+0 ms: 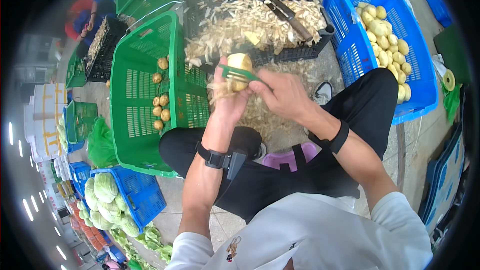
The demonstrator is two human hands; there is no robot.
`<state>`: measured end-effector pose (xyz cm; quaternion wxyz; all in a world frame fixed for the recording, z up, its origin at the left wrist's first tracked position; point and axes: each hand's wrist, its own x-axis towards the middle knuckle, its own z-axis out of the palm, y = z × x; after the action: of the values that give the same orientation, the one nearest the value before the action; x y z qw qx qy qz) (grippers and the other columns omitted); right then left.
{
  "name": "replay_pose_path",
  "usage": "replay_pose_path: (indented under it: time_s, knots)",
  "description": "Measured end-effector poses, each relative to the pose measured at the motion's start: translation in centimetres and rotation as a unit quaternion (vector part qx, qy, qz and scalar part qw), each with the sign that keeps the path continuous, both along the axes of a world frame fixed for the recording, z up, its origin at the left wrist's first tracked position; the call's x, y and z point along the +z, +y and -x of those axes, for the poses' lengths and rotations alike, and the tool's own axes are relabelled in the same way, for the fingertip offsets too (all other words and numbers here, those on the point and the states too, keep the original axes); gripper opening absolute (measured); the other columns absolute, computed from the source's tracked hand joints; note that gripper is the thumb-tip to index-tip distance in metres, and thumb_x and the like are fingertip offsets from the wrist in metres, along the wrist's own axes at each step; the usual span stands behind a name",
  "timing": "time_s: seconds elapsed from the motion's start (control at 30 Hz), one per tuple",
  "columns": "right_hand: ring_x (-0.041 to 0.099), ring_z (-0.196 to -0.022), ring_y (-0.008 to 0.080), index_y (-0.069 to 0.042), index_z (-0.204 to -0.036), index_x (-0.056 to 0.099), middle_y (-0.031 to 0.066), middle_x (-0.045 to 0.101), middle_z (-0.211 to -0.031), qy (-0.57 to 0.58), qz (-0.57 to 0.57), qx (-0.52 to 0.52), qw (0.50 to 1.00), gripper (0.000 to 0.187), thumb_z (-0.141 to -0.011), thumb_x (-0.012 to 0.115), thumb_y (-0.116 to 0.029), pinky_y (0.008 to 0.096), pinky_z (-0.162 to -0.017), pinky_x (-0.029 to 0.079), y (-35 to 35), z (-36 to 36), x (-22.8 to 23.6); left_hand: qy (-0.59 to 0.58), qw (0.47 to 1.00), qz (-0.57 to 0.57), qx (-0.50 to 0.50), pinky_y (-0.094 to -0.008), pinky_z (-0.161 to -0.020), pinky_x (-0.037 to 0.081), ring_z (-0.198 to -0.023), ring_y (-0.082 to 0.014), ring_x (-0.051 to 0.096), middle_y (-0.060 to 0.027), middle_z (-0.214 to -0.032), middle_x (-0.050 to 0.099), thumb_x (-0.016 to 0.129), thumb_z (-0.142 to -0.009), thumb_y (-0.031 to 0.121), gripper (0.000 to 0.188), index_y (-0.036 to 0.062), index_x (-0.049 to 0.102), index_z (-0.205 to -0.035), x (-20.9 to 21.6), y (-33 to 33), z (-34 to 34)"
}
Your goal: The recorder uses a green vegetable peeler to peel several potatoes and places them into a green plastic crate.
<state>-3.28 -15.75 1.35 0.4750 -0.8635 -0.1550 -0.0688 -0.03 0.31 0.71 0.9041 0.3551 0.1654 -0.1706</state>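
Observation:
My left hand (228, 104) is wrapped round a partly peeled, pale yellow potato (240, 62) in front of me. In my right hand (283, 95) is a green peeler (236, 72), lying across the potato. Strips of peel hang beside my left fingers. Just beyond my hands, a black crate (320, 45) is topped with a heap of potato peelings (225, 35), and a knife-like tool with a brown handle (299, 27) rests on them. To the left, a green basket (131, 77) holds several unpeeled potatoes (163, 101).
On the right, a blue basket (345, 17) contains many peeled potatoes (384, 35). Peelings litter the floor between my feet. Cabbages (106, 195) fill a blue crate (147, 195) at lower left. At upper left, another person (90, 17) sits by a black crate (107, 45).

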Motion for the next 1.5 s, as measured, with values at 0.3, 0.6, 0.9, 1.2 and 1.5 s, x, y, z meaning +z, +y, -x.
replay_pose_path:
  time_s: [0.3,0.6,0.9,1.2,1.5]
  knots:
    - [0.062,-0.07,0.0411,-0.006,-0.088,0.062,0.0195,0.062,-0.071,0.12,-0.012,-0.08,0.989,0.031,-0.095,0.055,-0.035,0.0487,-0.058,0.046,-3.0,-1.7,-0.7,-0.042,0.993,-0.014,-0.108,-0.0316,-0.068,0.055,-0.082,-0.023,0.066,-0.015,-0.101,0.069,0.039,-0.098,0.053,0.055,0.0069,0.061,-0.117,0.0,1.1,0.2]
    - [0.062,-0.069,0.0405,-0.006,-0.087,0.061,0.0198,0.062,-0.07,0.047,0.04,-0.048,0.997,0.034,-0.095,0.054,-0.038,0.0491,-0.059,0.046,-1.5,-1.7,-2.1,-0.036,0.983,0.137,-0.12,-0.0351,-0.073,0.056,-0.091,-0.0282,0.067,-0.0132,-0.104,0.069,0.044,-0.097,0.047,0.048,0.005,0.062,-0.112,-1.6,1.7,-0.4]
    - [0.059,-0.064,0.0451,-0.005,-0.081,0.054,0.022,0.059,-0.064,0.016,0.018,-0.039,0.999,0.038,-0.095,0.054,-0.04,0.0527,-0.057,0.044,-1.0,-1.4,-0.7,-0.038,0.997,-0.023,-0.057,-0.0309,-0.065,0.049,-0.082,-0.0177,0.064,-0.0037,-0.095,0.068,0.044,-0.098,0.05,0.045,0.0101,0.062,-0.108,0.1,0.7,0.1]
    - [0.062,-0.07,0.0433,-0.004,-0.077,0.058,0.0214,0.061,-0.067,0.085,-0.004,-0.051,0.995,0.038,-0.095,0.054,-0.037,0.0517,-0.061,0.046,-1.3,-1.4,0.7,-0.016,0.998,-0.024,-0.061,-0.0308,-0.063,0.049,-0.079,-0.0197,0.063,-0.007,-0.094,0.068,0.044,-0.098,0.053,0.05,0.0078,0.063,-0.109,0.0,0.5,0.6]
    - [0.058,-0.064,0.0437,-0.003,-0.08,0.055,0.0223,0.058,-0.065,0.09,-0.018,-0.03,0.995,0.039,-0.095,0.055,-0.039,0.049,-0.057,0.043,-1.7,-1.6,0.8,-0.028,0.993,-0.095,-0.059,-0.0319,-0.065,0.05,-0.081,-0.0211,0.065,-0.0083,-0.096,0.069,0.043,-0.098,0.054,0.052,0.0074,0.063,-0.109,0.3,0.5,0.1]
